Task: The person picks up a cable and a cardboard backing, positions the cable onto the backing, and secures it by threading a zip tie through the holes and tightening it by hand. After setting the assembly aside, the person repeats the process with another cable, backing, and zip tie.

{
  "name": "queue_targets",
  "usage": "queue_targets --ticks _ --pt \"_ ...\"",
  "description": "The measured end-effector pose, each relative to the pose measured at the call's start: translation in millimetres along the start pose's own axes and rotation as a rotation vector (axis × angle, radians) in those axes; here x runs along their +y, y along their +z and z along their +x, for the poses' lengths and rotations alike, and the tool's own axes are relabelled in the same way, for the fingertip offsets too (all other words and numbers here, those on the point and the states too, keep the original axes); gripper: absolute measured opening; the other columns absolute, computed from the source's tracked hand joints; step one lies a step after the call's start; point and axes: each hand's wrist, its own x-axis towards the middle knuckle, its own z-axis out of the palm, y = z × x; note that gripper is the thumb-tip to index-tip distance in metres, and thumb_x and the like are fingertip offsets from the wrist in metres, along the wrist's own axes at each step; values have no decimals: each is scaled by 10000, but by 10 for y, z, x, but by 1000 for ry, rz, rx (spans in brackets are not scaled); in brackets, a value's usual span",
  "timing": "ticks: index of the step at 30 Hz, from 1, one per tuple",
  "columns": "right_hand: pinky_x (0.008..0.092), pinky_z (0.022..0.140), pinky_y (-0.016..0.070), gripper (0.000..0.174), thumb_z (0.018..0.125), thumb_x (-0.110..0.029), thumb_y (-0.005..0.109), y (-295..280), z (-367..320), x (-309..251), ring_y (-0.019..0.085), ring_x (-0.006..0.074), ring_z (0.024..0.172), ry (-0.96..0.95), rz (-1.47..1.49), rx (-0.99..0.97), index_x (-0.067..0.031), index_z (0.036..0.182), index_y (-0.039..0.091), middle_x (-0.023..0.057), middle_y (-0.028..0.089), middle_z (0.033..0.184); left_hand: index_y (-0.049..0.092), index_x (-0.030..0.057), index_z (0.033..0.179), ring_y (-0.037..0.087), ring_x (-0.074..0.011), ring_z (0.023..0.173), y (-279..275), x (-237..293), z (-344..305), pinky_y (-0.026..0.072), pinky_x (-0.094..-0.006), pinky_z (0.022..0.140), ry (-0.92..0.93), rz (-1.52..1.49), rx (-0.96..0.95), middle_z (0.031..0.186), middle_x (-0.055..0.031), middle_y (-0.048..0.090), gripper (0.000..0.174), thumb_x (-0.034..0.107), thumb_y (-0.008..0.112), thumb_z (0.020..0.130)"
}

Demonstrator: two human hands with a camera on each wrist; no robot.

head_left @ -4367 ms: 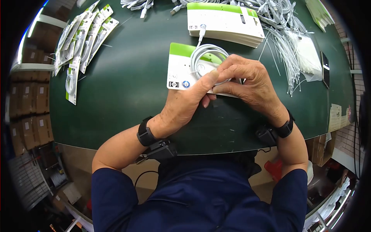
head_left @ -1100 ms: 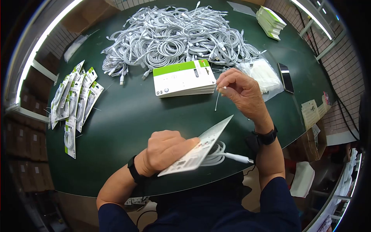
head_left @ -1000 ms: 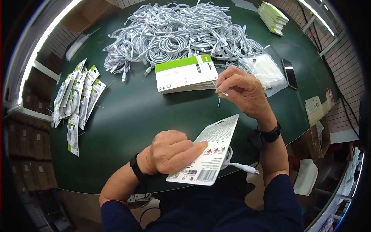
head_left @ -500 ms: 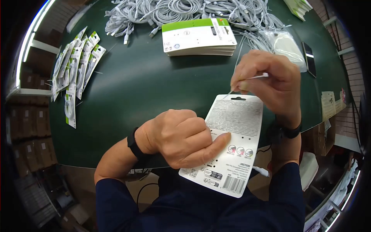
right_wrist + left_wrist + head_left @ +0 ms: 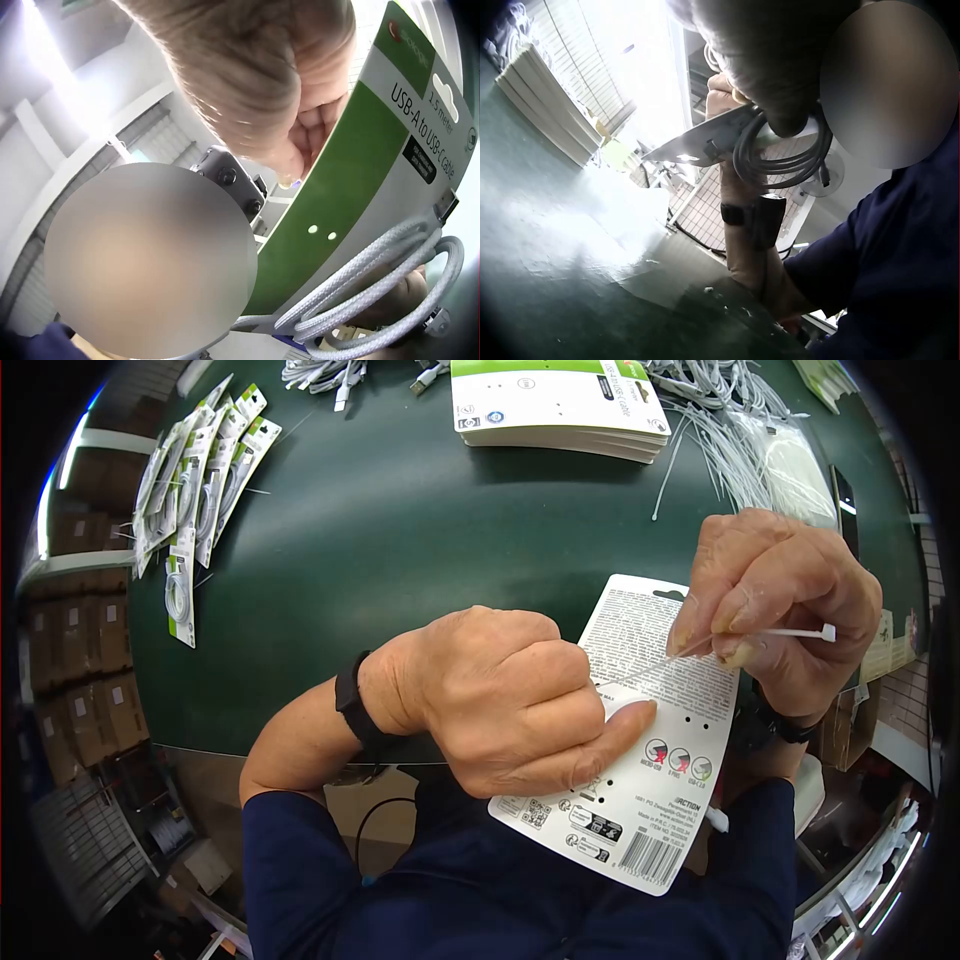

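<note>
My left hand (image 5: 520,700) grips a white packaging card (image 5: 670,785), its printed back facing up, the thumb pressed flat on it. Behind the card hangs a coiled grey-white USB cable (image 5: 360,281), seen from below in the right wrist view; one plug (image 5: 716,820) pokes out past the card's right edge. In my right hand (image 5: 795,595), thumb and fingers pinch a thin white cable tie (image 5: 800,633). The tie's thin end runs across the card towards my left knuckles. The left fingers under the card are hidden in the head view.
At the back stands a stack of green-and-white cards (image 5: 560,410), beside heaped cables (image 5: 720,378). Loose cable ties (image 5: 710,460) and a bag of ties (image 5: 795,475) lie back right, near a phone (image 5: 846,510). Cards with cables (image 5: 205,480) overlap at left.
The card has turned from cable side up to printed back up. My right hand has picked up a cable tie and come down over the card. The view has shifted too.
</note>
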Motion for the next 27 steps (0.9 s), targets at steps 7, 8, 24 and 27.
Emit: queue_targets --ticks 7,8,24,27 --pt "270 569 436 150 892 -109 815 43 16 -3 697 158 658 21 -21 25 -43 956 697 112 728 756 762 -7 1119 416 -78 535 2 5 -3 288 -260 438 -9 -7 -3 641 57 351 435 208 805 742" --pt "271 570 437 150 891 -106 814 32 20 12 699 160 659 12 -25 6 -40 959 698 115 729 755 762 -5 1121 417 -78 536 -6 1 0 288 -261 439 -8 -7 -11 642 57 352 438 211 804 743" --pt "280 598 493 123 886 -58 791 138 7 36 700 176 661 105 32 43 -17 916 680 126 729 740 767 23 1129 443 -83 545 -30 6 2 330 -253 446 -37 -3 -23 644 53 393 436 182 799 724" --pt "279 598 490 127 888 -56 790 139 26 28 696 176 659 102 45 63 -17 921 673 125 724 733 769 29 1127 453 -83 548 -23 10 -4 340 -251 447 -39 0 -13 648 52 409 440 193 803 720"
